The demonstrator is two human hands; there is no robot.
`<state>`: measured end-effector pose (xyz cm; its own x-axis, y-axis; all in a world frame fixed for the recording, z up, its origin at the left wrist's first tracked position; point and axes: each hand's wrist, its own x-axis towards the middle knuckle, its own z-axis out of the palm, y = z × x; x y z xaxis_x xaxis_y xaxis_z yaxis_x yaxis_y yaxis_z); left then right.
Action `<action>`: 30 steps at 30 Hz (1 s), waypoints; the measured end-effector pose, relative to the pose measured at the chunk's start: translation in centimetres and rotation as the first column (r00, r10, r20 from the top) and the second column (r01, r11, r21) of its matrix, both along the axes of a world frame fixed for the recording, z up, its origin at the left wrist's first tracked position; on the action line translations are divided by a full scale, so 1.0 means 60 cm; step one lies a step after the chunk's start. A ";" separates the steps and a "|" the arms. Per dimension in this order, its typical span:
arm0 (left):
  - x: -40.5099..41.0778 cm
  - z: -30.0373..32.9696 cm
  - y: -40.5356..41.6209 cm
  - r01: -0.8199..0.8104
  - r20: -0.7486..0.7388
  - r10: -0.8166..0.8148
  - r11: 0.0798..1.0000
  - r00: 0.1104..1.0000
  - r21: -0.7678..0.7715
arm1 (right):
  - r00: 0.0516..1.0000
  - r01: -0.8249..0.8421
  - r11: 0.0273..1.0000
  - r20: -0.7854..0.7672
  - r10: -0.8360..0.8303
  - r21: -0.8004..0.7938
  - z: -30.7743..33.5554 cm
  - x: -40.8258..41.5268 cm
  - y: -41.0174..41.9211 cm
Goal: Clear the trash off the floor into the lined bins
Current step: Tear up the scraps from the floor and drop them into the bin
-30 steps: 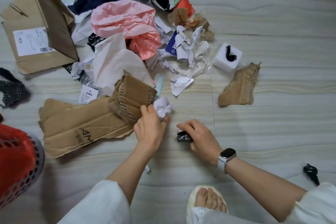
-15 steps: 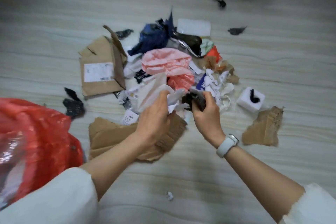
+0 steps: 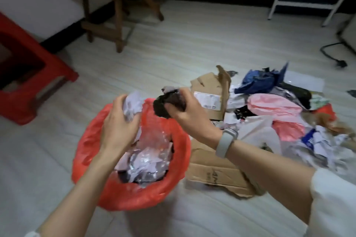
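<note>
A bin lined with a red plastic bag [image 3: 107, 194] stands on the floor below my hands, partly filled with crumpled paper and clear plastic. My left hand [image 3: 117, 123] grips a wad of white crumpled paper [image 3: 133, 104] above the bin's opening. My right hand [image 3: 185, 113], with a pale watch on its wrist, grips a dark crumpled scrap [image 3: 163, 107] over the bin's far rim. The trash pile [image 3: 279, 113] lies to the right: pink plastic, blue wrapper, white paper and torn cardboard [image 3: 212, 175].
A red plastic stool [image 3: 28, 82] stands at the left. Behind it a wooden folding frame [image 3: 115, 15] leans near the wall. A white metal stand [image 3: 308, 4] and a black power cord [image 3: 335, 57] are at the far right.
Both hands lifted off the floor with their scraps and swung left from the pile to over the red-lined bin. My view turned left and up, bringing the bin under the hands.
</note>
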<state>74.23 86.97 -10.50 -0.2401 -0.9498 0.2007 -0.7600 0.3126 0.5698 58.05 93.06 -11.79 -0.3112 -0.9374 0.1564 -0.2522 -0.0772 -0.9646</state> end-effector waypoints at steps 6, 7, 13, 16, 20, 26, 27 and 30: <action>0.097 -0.011 -0.022 -0.043 0.219 -0.030 0.947 0.975 0.319 | 0.950 -0.283 0.926 -0.057 0.306 0.252 -0.007 0.035 -0.001; 0.088 -0.008 -0.013 -0.013 0.198 -0.037 0.969 0.980 0.245 | 0.964 -0.231 0.948 -0.078 0.254 0.220 -0.006 0.025 0.008; -0.056 -0.036 0.114 0.362 -0.058 -0.385 0.902 0.921 -0.237 | 0.962 0.132 0.980 -0.257 -0.091 0.146 -0.049 -0.075 0.103; -0.120 -0.097 0.204 0.616 -0.005 -0.638 0.745 0.770 -0.257 | 0.894 0.180 0.905 -0.448 0.013 0.386 -0.131 -0.116 0.205; -0.136 -0.231 0.292 0.778 0.061 -0.776 0.628 0.628 -0.026 | 0.811 0.078 0.700 -0.454 0.370 0.710 -0.244 -0.128 0.358; -0.070 -0.378 0.319 0.485 0.471 -0.811 0.585 0.346 0.651 | 0.667 -0.069 0.523 -0.351 0.657 0.849 -0.337 -0.071 0.457; -0.062 -0.383 0.318 0.466 0.484 -0.819 0.573 0.308 0.674 | 0.629 -0.088 0.527 -0.363 0.688 0.845 -0.341 -0.062 0.460; -0.057 -0.386 0.316 0.480 0.491 -0.822 0.568 0.289 0.668 | 0.601 -0.104 0.543 -0.382 0.702 0.833 -0.343 -0.047 0.462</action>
<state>70.81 105.94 -33.63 -0.6919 -0.3340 -0.6401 -0.5413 0.8266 0.1538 55.25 120.77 -32.35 0.0342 -0.7995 -0.5996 -0.9079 0.2260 -0.3531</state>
